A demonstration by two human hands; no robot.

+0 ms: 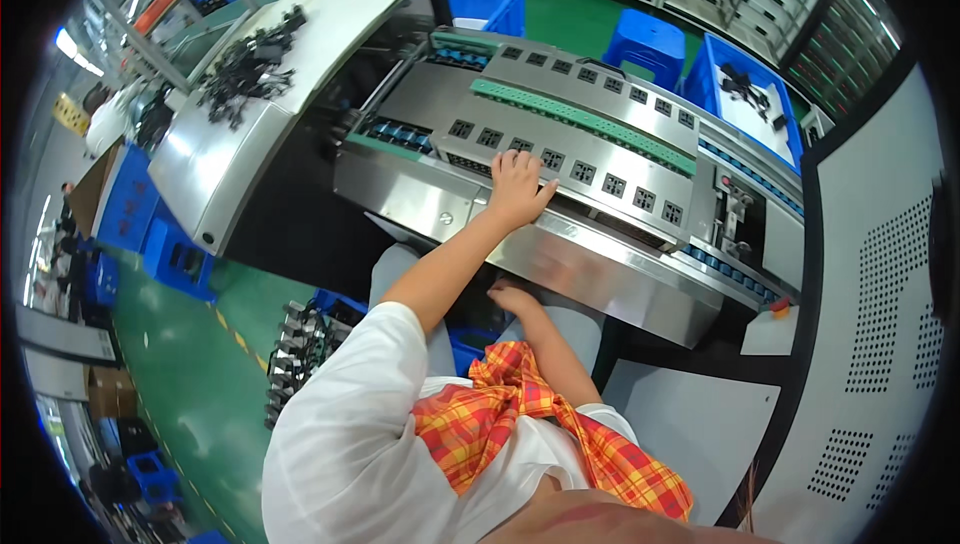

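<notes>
My left hand [516, 194] lies over the near edge of a metal test fixture [590, 149]. Its fingers reach onto the top plate beside the black sockets, with the thumb spread to the right; nothing shows in its grasp. Two rows of black sockets run along the fixture, and a green perforated strip [585, 122] lies between them. The sockets hold no plugs that I can make out. My right hand [512, 297] is low over my lap, just under the conveyor's steel front rail [600, 272]. Shade and the small size hide its fingers.
On the left, a steel-edged white worktop [335, 19] bears a heap of black adapters [250, 69]. A blue bin [750, 94] with black parts stands beyond the conveyor, near a blue stool [645, 49]. At right rises a perforated cabinet panel [880, 294]; a red knob [779, 307] sits at the conveyor's end.
</notes>
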